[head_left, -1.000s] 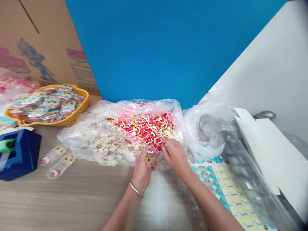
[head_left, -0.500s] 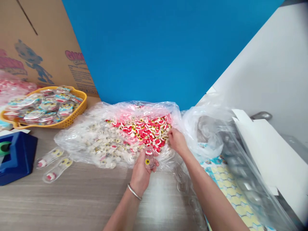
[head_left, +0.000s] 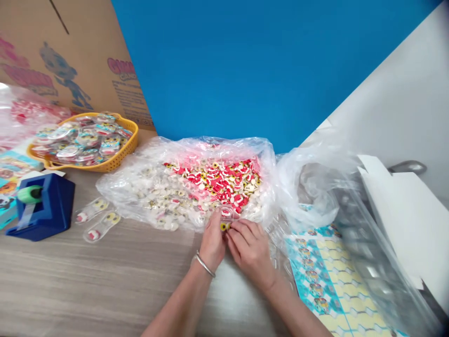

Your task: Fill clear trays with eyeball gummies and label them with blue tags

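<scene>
My left hand (head_left: pixel 212 243) holds a small clear plastic blister (head_left: pixel 229 211) with a red-and-white mouth-shaped gummy (head_left: pixel 226 213) and a yellow eye-shaped gummy (head_left: pixel 223 226) in it. Over the blister's near end, my right hand (head_left: pixel 250 248) pinches another yellow eye gummy (head_left: pixel 229 226), partly covered by the fingers. Just beyond both hands, a clear plastic bag (head_left: pixel 140 187) lies open around a heap of red, white and yellow gummies (head_left: pixel 224 182). Two filled blisters (head_left: pixel 101 226) lie on the table to the left.
A yellow basket (head_left: pixel 121 157) of packed blisters and a blue tape dispenser (head_left: pixel 59 206) stand at left, before a cardboard box (head_left: pixel 105 37). A blue panel (head_left: pixel 245 70) rises behind the bag. Printed sheets (head_left: pixel 315 281), clear plastic trays (head_left: pixel 372 267) and white card (head_left: pixel 403 210) lie at right.
My right hand has come from the right side of the gummy heap down to the blister, with an eye gummy in its fingers. The view has shifted somewhat left.
</scene>
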The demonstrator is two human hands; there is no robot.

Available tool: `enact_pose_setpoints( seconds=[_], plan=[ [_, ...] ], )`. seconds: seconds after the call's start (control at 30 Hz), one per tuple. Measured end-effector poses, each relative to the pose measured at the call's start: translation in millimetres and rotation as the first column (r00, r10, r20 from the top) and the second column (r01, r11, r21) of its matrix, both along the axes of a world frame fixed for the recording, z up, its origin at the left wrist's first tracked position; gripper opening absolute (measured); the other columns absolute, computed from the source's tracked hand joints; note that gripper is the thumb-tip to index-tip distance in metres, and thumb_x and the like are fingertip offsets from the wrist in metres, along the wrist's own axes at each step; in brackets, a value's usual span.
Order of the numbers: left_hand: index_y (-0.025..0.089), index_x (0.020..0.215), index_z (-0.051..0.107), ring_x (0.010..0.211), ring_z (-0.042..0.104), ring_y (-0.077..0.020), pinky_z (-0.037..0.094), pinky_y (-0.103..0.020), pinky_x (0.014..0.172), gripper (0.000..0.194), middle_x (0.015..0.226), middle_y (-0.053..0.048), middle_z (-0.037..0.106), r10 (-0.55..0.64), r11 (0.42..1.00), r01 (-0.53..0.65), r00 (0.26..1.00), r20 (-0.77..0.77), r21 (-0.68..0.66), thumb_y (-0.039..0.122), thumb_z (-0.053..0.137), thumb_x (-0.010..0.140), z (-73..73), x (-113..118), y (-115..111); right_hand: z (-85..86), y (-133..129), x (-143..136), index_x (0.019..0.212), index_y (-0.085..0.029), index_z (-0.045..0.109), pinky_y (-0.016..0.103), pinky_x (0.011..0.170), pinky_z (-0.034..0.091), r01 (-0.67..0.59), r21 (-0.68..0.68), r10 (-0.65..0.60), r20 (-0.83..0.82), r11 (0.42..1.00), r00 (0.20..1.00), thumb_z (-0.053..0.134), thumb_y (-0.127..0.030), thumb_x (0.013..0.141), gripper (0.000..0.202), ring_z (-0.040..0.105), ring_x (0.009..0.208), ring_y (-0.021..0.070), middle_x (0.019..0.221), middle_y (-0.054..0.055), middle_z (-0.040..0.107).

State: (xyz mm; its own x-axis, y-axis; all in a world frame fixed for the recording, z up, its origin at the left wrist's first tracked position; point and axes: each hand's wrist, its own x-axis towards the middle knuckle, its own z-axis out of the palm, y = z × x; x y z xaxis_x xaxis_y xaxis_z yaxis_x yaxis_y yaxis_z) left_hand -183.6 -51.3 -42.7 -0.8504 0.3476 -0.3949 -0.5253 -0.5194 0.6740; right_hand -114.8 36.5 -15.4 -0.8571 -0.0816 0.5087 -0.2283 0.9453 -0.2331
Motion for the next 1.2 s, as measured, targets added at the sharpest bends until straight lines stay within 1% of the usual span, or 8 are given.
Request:
enact_pose_setpoints(
  seconds=[0.27,0.4,0.53,0.67,0.8,0.93,1.07,1.2],
  plan=[
    [0.020,0.087,0.068,0.078,0.065,-0.0198,0.050,-0.028,0.068,0.029,0.082,-0.004,0.072,-0.007,1.000,0.007,1.000,0.013,0.006,0.046,0.058,0.085,6.9,-2,0,8.0,-6,3,0.094,-0.020,0.065,0.042,0.087,0.046,0.057,-0.180,-0.047,0.059,0.982,0.997,0.054,-0.017,0.092,0.012,0.060,0.101,0.0245,0.104,0.010,0.068],
    [0.019,0.092,0.063,0.055,0.061,-0.0134,0.041,-0.023,0.046,0.031,0.076,-0.002,0.069,-0.141,0.990,0.141,0.990,-0.017,0.001,0.049,0.058,0.085,14.6,0,-3,18.5,11,-6,0.099,-0.020,0.064,0.039,0.087,0.049,0.187,-0.430,-0.142,0.135,0.883,0.981,0.052,-0.023,0.092,0.014,0.061,0.100,0.0232,0.107,0.011,0.065],
    [0.019,0.096,0.058,0.042,0.058,-0.0133,0.031,-0.021,0.035,0.035,0.067,-0.001,0.066,-0.360,0.933,0.360,0.931,-0.055,0.000,0.052,0.060,0.084,19.6,4,-5,31.4,39,-20,0.103,-0.021,0.065,0.028,0.058,0.050,0.253,-0.691,0.070,0.403,0.677,0.912,0.050,-0.030,0.091,0.021,0.060,0.061,0.0147,0.083,0.003,0.067],
    [0.017,0.093,0.059,0.039,0.057,-0.0129,0.028,-0.020,0.033,0.043,0.068,-0.004,0.066,-0.424,0.906,0.424,0.906,-0.011,0.012,0.059,0.054,0.085,20.5,4,-6,34.2,52,-23,0.093,-0.020,0.068,0.025,0.057,0.048,0.278,-0.826,0.293,0.457,0.491,0.840,0.060,-0.033,0.083,0.018,0.059,0.059,0.0122,0.073,-0.001,0.066],
    [0.018,0.097,0.060,0.047,0.061,-0.0143,0.032,-0.020,0.035,0.054,0.072,-0.003,0.065,-0.409,0.905,0.400,0.912,0.036,0.148,0.069,0.046,0.084,24.1,-1,-12,23.9,48,-21,0.089,-0.018,0.067,0.021,0.045,0.043,0.421,-0.843,0.147,0.488,0.336,0.860,0.066,-0.034,0.076,0.020,0.051,0.048,0.0093,0.061,-0.004,0.061],
    [0.018,0.113,0.059,0.065,0.065,-0.0146,0.043,-0.021,0.048,0.049,0.092,-0.006,0.067,-0.340,0.904,0.340,0.939,-0.045,0.260,0.058,0.057,0.085,26.8,-4,-13,16.3,36,-23,0.083,-0.017,0.065,0.021,0.040,0.045,0.433,-0.900,-0.059,0.431,0.040,0.901,0.074,-0.036,0.069,0.026,0.050,0.043,0.0090,0.053,-0.006,0.057],
    [0.021,0.122,0.058,0.072,0.063,-0.0115,0.047,-0.021,0.062,0.048,0.090,-0.003,0.068,-0.228,0.943,0.246,0.968,-0.103,0.222,0.028,0.074,0.078,22.6,-3,-9,19.5,18,-26,0.084,-0.017,0.062,0.022,0.044,0.051,0.350,-0.906,-0.086,0.379,-0.238,0.921,0.080,-0.036,0.064,0.033,0.055,0.043,0.0097,0.052,-0.005,0.060],
    [0.021,0.115,0.062,0.058,0.055,-0.0074,0.041,-0.017,0.051,0.043,0.070,0.003,0.062,-0.139,0.975,0.150,0.987,-0.077,0.161,0.030,0.077,0.076,16.1,-5,-8,26.8,-3,-22,0.083,-0.017,0.057,0.023,0.046,0.054,0.307,-0.874,-0.052,0.351,-0.377,0.935,0.084,-0.036,0.061,0.040,0.058,0.045,0.0109,0.053,-0.002,0.064]
  ],
)
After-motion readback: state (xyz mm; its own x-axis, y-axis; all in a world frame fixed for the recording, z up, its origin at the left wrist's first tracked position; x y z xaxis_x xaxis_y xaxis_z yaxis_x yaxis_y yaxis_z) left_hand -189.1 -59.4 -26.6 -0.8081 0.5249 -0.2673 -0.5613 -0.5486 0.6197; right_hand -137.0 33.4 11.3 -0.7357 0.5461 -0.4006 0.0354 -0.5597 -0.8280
